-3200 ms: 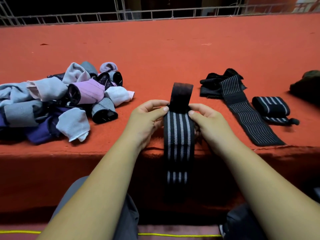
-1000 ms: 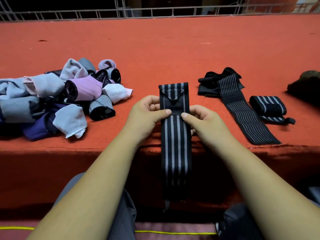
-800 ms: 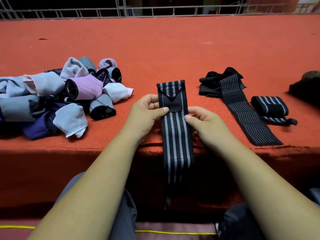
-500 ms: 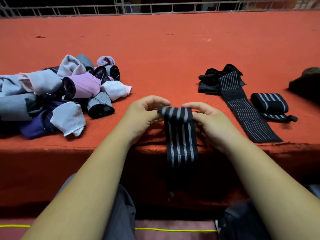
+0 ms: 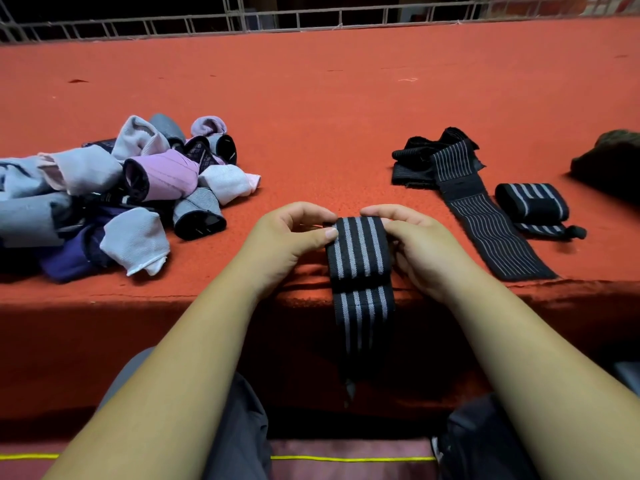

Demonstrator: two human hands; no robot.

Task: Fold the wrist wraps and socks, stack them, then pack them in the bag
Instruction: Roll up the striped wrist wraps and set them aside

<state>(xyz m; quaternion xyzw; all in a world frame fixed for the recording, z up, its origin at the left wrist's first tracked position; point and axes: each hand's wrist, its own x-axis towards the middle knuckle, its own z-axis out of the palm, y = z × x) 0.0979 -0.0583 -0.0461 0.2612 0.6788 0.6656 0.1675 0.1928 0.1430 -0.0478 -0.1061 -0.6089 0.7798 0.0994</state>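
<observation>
both hands meet at the near edge of the surface, the left hand [image 5: 287, 237] and the right hand [image 5: 419, 247] each curled round a side of the striped wrist wrap [image 5: 358, 258], the left thumb pressed on its upper face, so neither hand is free. the red carpeted platform [image 5: 329, 109] fills most of the view, with a metal railing [image 5: 311, 19] along its far side. on the left of it lies the sock pile [image 5: 114, 199], grey, lilac, white and purple pieces overlapping too much for a firm count, perhaps 10 or more. a dark mottled bundle [image 5: 613, 161] is cut off at the right edge. nearer the middle right are 3 more wrap items: 1 flat wrap [image 5: 491, 230] laid out lengthwise, 1 crumpled black heap [image 5: 415, 161] at its far end, and 1 rolled wrap [image 5: 531, 202] just beside it. that makes 4 wrap items with the 1 being held. the held wrap's long axis runs straight away from the person: its bulky turned-over end sits on the platform between the 2 hands, equally near to both, and the loose tail drops over the near edge toward the lap. judging from this, the next turn must draw that tail up, so the roll is only partly made.
</observation>
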